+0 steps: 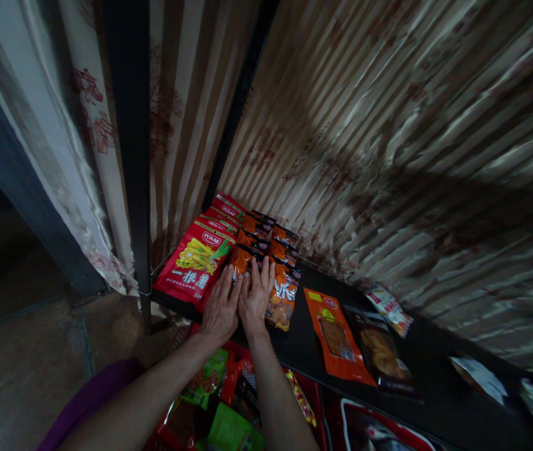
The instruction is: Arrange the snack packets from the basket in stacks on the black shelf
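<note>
My left hand (222, 308) lies with its fingers stretched out on an orange and black snack packet (240, 257) in the left of two rows. Right beside it, my right hand (255, 299) rests flat, its fingertips between that packet and the front orange and black packet (281, 302) of the right row. Further packets of this kind overlap behind them. To the left, several red snack bags (195, 257) overlap in a row of their own. My palms partly cover the front left packet.
All of these lie on a black shelf (300, 347). Further right are an orange packet (334, 335), a dark brown packet (382, 351) and a small white-red packet (389, 308). Below stands a red basket (315, 394) with snacks. A dark post (135, 163) rises left; a patterned curtain (364, 144) hangs behind.
</note>
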{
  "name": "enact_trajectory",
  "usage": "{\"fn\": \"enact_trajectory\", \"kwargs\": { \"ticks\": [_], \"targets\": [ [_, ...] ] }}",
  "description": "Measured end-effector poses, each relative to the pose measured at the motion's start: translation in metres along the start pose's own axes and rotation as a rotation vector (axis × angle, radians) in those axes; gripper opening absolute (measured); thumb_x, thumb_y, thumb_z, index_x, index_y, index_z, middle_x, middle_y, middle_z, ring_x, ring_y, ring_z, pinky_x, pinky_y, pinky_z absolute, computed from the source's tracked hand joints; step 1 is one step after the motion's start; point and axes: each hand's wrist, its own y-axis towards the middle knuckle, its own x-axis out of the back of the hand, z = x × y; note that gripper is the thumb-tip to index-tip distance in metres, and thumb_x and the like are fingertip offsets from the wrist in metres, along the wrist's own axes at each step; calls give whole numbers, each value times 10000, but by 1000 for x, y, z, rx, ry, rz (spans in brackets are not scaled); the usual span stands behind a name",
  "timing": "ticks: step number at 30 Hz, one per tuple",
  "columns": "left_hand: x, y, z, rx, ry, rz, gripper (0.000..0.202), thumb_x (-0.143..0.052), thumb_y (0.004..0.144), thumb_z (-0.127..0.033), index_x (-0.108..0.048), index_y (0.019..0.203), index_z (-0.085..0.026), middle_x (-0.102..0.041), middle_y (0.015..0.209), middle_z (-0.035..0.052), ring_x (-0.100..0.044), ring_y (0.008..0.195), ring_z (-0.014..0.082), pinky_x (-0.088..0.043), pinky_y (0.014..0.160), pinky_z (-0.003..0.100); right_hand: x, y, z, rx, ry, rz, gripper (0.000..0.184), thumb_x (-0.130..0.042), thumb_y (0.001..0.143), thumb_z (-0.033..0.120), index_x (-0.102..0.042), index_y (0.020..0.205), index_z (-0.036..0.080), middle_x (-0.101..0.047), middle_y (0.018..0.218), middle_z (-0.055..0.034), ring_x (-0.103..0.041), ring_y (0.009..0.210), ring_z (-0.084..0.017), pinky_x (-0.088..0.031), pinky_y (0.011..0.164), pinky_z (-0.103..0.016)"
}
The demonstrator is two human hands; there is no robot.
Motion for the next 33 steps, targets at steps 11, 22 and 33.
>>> {"fn": "enact_trajectory", "kwargs": {
  "ticks": [11, 22, 33],
  "targets": [
    [6, 1, -3, 23, -10, 13, 711, -421, 866, -81, -104, 1487, -218, -158, 1542, 163, -172, 1414, 297, -387, 1050, 498, 3, 0, 1, -1, -39, 5, 444, -299, 950, 338, -483, 1322, 181, -337, 1485, -123, -160, 1413, -240, -253, 1089, -553],
    [29, -5, -13, -42, -24, 111, 603, -438, 809, -68, -332, 1402, -97, -237, 1512, 195, -77, 1431, 291, -314, 1092, 519, 14, 12, -3, 46, -30, 13, 465, -264, 955, 343, -512, 1284, 128, -411, 1443, -127, -207, 1394, -220, -284, 1089, -489],
    [31, -16, -8, -78, 21, 271, 687, -490, 798, -91, -250, 1441, -124, -151, 1543, 174, -4, 1431, 300, -264, 1096, 537, 21, 64, -30, -215, -72, 194, 336, -454, 852, 325, -692, 1020, 157, -720, 950, -99, -653, 856, -204, -485, 796, -322]
  ]
}}
